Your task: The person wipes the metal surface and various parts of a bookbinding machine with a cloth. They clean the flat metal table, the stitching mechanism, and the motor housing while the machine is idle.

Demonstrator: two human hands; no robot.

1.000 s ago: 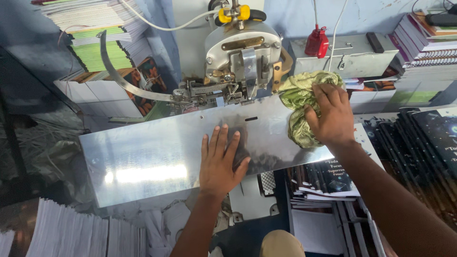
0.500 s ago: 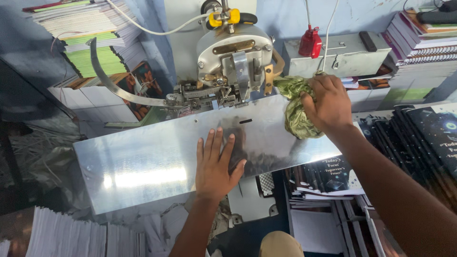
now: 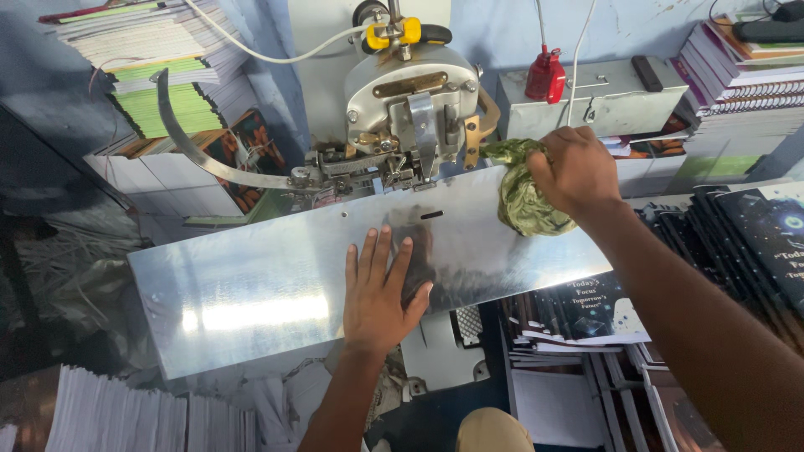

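Note:
My left hand (image 3: 381,289) lies flat, fingers spread, on the shiny metal table plate (image 3: 251,289) of a stitching machine. My right hand (image 3: 574,170) grips a crumpled green cloth (image 3: 523,197) and presses it against the plate's far right part, beside the machine head (image 3: 410,105). The cloth bulges out below and to the left of my fist. A curved metal arm (image 3: 201,159) sweeps from the machine head to the left.
A red oil bottle (image 3: 546,75) stands on a grey metal box (image 3: 603,96) behind the plate. Stacks of books sit at the back left (image 3: 142,84), back right (image 3: 737,75) and right (image 3: 754,243). White paper bundles (image 3: 126,414) lie at the bottom left.
My right hand has moved the green cloth left and toward the machine head along the plate's far edge. My left hand has stayed flat on the plate.

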